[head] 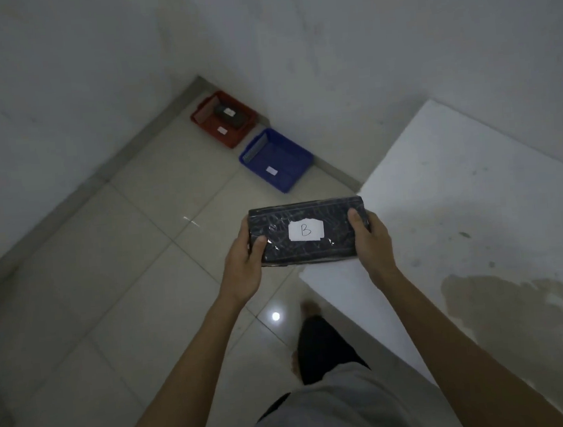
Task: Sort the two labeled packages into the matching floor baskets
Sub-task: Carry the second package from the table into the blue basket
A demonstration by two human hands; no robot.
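Hands (244,267) (372,239) grip package B (307,233) — blue basket (277,159) ahead.

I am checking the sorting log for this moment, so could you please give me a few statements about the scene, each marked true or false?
1. Both hands hold the black package, the left hand at one end and the right hand at the other. True.
2. The label on the held package reads A. False: it reads B.
3. The red basket is empty. False: a dark package with a white label already lies in it.
4. The blue basket holds no package. True.
5. The two baskets stand on the white table. False: they stand on the tiled floor by the wall.
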